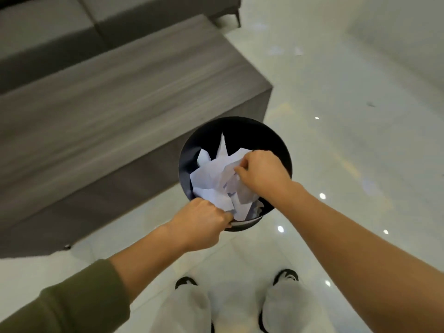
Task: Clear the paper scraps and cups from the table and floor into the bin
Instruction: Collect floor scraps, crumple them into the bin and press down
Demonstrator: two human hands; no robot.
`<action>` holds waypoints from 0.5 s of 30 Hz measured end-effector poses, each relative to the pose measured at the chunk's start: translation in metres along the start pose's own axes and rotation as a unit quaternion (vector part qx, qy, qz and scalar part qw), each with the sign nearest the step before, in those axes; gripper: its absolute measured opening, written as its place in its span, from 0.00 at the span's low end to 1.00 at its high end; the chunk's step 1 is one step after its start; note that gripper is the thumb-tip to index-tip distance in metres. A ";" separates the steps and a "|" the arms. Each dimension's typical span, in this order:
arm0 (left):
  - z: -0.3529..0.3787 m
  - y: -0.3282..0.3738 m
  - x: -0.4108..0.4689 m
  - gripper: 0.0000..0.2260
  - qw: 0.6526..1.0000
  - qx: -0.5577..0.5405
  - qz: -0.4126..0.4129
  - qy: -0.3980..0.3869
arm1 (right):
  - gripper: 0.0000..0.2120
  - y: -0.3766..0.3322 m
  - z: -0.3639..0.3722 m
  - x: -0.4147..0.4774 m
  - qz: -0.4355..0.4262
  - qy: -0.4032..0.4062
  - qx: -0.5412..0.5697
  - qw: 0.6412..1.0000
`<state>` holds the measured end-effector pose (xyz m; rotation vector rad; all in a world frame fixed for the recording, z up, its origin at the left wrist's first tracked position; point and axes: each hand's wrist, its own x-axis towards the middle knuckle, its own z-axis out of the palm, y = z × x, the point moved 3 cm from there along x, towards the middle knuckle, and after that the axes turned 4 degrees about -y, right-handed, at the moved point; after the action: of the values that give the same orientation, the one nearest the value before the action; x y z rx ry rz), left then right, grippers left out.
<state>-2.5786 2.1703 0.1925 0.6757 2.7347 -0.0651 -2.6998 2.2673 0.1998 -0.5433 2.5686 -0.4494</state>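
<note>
- Counter (120, 104): grey, left of the bin (240, 131); its corner sits near, so a swing of the bin could strike it.
- Left hand (199, 224): fingers curled round the bin's near rim; a one-sided hold that may let it tip.
- Paper scraps (211, 179): crumpled, heaped inside the bin toward rim height; could spill.
- Right hand (262, 174): fingers pinching the top scraps; sheets may cling on lifting and drop to the floor (336, 116).

Your view is bright and soft, with pinpoint glints on the glossy floor (336, 92), motion blur streaking the grey bench (108, 111), and wide-angle bowing toward the edges.
</note>
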 end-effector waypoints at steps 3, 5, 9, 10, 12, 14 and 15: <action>-0.063 0.019 0.026 0.13 0.999 0.005 0.038 0.010 | 0.11 0.021 -0.060 -0.023 0.020 0.026 0.020 0.999; -0.094 0.032 0.047 0.13 0.998 0.004 0.066 0.018 | 0.10 0.041 -0.093 -0.031 0.037 0.040 0.034 0.998; -0.148 0.060 0.096 0.13 0.993 0.025 0.105 0.041 | 0.09 0.092 -0.149 -0.039 0.086 0.051 0.068 0.993; -0.158 0.068 0.110 0.13 0.992 0.036 0.112 0.044 | 0.09 0.106 -0.160 -0.042 0.089 0.051 0.068 0.992; -0.175 0.083 0.138 0.13 0.990 0.054 0.119 0.047 | 0.09 0.136 -0.181 -0.046 0.097 0.053 0.070 0.991; -0.189 0.098 0.168 0.13 0.989 0.066 0.122 0.048 | 0.09 0.167 -0.199 -0.049 0.108 0.055 0.073 0.990; -0.196 0.105 0.183 0.13 0.989 0.069 0.124 0.050 | 0.10 0.182 -0.208 -0.049 0.112 0.058 0.075 0.989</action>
<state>-2.7417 2.3691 0.3225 1.0807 2.7336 -0.1673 -2.8194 2.4918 0.3187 -0.1772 2.6381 -0.6037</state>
